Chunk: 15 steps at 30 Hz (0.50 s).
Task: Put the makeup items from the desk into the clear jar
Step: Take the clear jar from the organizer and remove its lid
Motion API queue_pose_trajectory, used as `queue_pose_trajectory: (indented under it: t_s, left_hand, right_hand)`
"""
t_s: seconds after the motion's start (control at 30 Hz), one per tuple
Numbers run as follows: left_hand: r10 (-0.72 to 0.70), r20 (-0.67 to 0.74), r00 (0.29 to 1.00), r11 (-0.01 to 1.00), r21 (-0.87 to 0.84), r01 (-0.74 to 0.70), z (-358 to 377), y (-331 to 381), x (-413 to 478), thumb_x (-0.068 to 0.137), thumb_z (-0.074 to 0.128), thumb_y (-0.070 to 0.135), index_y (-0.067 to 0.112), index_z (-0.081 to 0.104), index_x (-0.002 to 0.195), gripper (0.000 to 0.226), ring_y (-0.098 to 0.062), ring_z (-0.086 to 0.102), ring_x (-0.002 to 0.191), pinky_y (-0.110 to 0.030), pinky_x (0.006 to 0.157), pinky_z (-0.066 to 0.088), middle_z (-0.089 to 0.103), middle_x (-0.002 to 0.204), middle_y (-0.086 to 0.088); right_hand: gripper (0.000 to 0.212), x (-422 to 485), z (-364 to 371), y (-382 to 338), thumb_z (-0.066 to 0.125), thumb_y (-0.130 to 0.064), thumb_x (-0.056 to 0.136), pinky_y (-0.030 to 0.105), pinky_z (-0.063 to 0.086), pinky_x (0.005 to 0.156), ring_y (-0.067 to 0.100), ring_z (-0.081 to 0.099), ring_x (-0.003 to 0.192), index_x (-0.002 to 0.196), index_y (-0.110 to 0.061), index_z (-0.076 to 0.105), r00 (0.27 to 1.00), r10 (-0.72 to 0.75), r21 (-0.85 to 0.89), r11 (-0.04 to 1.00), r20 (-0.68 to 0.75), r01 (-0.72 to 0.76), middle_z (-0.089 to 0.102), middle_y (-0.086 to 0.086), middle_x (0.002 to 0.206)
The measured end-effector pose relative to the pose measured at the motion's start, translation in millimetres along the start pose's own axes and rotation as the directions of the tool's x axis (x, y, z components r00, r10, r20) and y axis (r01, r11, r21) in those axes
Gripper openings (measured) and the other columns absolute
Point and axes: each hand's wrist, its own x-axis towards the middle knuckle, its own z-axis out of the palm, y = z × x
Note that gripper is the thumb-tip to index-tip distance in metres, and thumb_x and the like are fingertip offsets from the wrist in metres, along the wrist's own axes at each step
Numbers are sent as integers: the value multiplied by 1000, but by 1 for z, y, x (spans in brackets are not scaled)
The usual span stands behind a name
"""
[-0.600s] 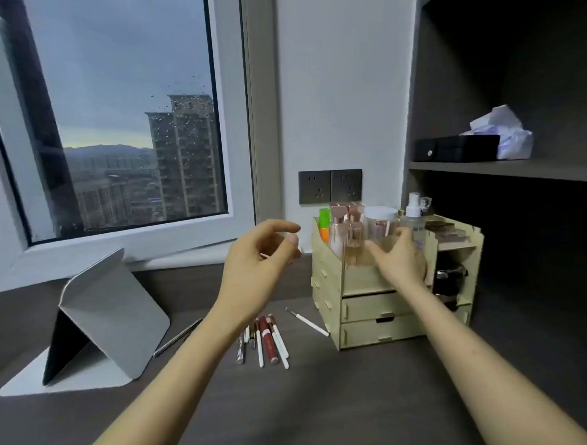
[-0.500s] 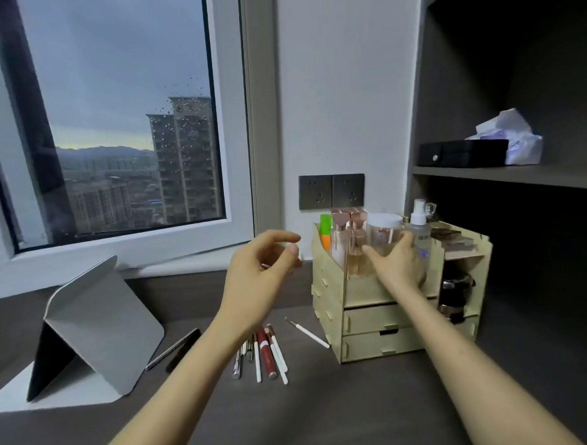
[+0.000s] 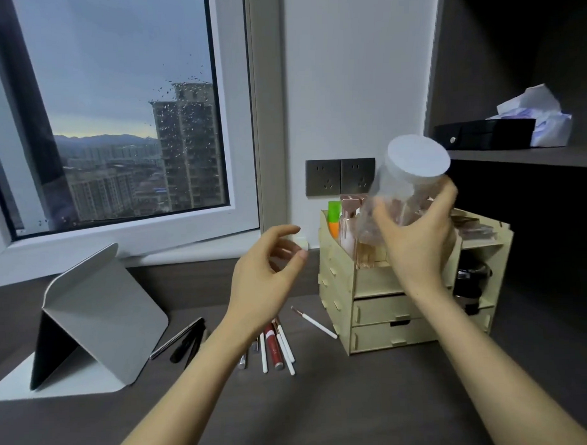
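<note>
Closest to the viewer, two bare forearms reach out over the dark surface (image 3: 358,403). Below the left hand (image 3: 264,283), a cluster of makeup items (image 3: 273,346) lies on the surface: white-handled pencils and a red tube side by side, partly hidden under that wrist. One white brush (image 3: 314,322) lies apart from the cluster, toward the wooden organizer (image 3: 382,322). To the far side of the left fingers sits a folded grey tablet stand (image 3: 99,315), with dark slim tools (image 3: 184,339) just beside its edge.

The left fingers (image 3: 287,231) are loosely curled and released, holding nothing, hovering in the air. The right hand (image 3: 419,241) is raised above the organizer, its fingers (image 3: 446,197) wrapped round the clear jar (image 3: 401,198), which is tilted with its white lid (image 3: 418,158) on, turned up and toward the viewer.

Behind the right fingers, the organizer's top holds pink bottles (image 3: 348,220) and a green-and-orange tube (image 3: 334,219). Beyond are grey wall sockets (image 3: 339,175), a rain-spotted window (image 3: 115,112), and a shelf (image 3: 522,156) bearing a black box (image 3: 482,134).
</note>
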Motion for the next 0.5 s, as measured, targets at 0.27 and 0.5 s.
queue_pose_trajectory:
  t_s: [0.27,0.5]
  left_hand:
    - [71,196,978,995,54,-83,-14,-11,-48,60,80,40,42,27,139,95,1,50,117,-24,96,43,54,128,16]
    - [203,266,942,834,457,-309,-36,-52,-91,66,75,44,37,27,137,86,-15,52,108,-36,85,47,54,124,6]
  right_hand:
    - [38,-99,-18,-32,71,-14,79,24,55,65,1,66,85,104,-31,47,574,190,291,712,797,-639,60,9,111]
    - [42,-96,-20,-31,46,-62,82,36,49,89,14,59,96,112,-36,58,595,95,-29,992,798,-119,63,-5,97]
